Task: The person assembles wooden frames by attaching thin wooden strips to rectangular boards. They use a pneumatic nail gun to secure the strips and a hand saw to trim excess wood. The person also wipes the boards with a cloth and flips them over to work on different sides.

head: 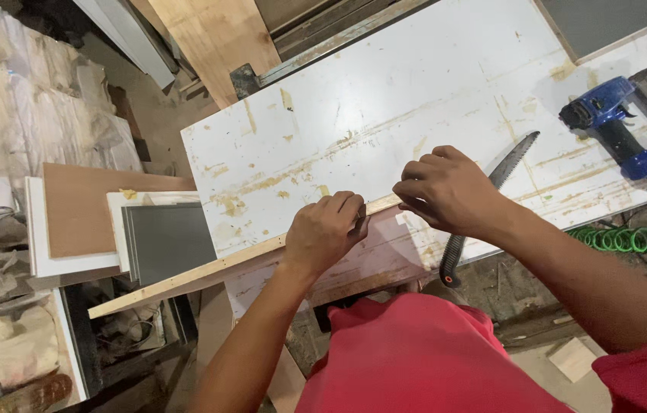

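Under both hands lies a long thin wooden strip, resting along the near edge of the white, stained desk and sticking out past its corner to the left of the left hand. The left hand is closed on the strip, its fingers curled over the top. The right hand is just to the right of it, fingers bent and pressed on the same strip; the two hands are near but not touching. Just behind the right hand, partly hidden by the wrist, lies a curved hand saw with a black handle. Farther right of this hand a blue nail gun lies on the desk, with a green coiled hose below it.
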